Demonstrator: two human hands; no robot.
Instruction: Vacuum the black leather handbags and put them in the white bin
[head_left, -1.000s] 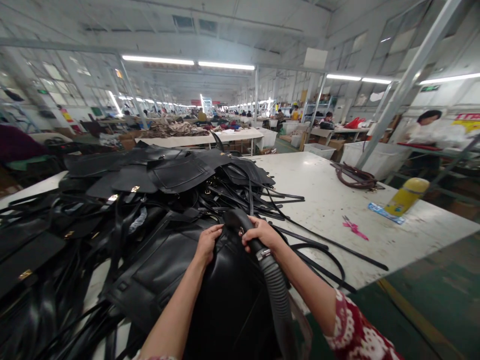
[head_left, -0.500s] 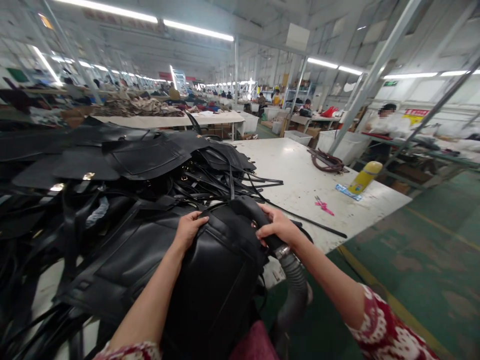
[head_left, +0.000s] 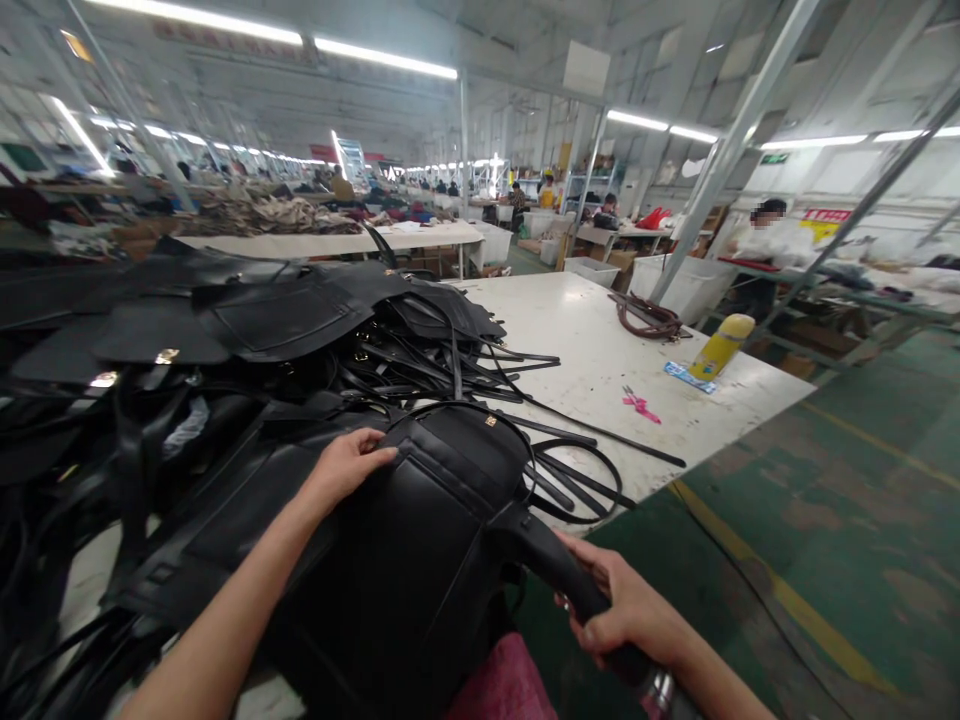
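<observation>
A black leather-look bag [head_left: 427,500] lies at the near edge of the table, with a small gold fitting near its top. My left hand [head_left: 349,465] is closed on the bag's upper left edge, thumb on top. Wrapped in my right hand [head_left: 626,605] is a black hose nozzle [head_left: 559,555] with a metal clamp at its lower end. The nozzle's tip rests against or just over the right side of the bag; I cannot tell which.
A heap of black bag pieces and straps [head_left: 285,310] covers the left side. On the white table [head_left: 555,310] are pink-handled snips [head_left: 641,405], a yellow bottle [head_left: 721,345] and coiled brown straps [head_left: 649,318]. A metal post [head_left: 731,150] rises at the right. Other people sit farther back.
My right hand has brought the nozzle down and right, from the bag's top to its right side. My left hand has shifted slightly left and down along the bag.
</observation>
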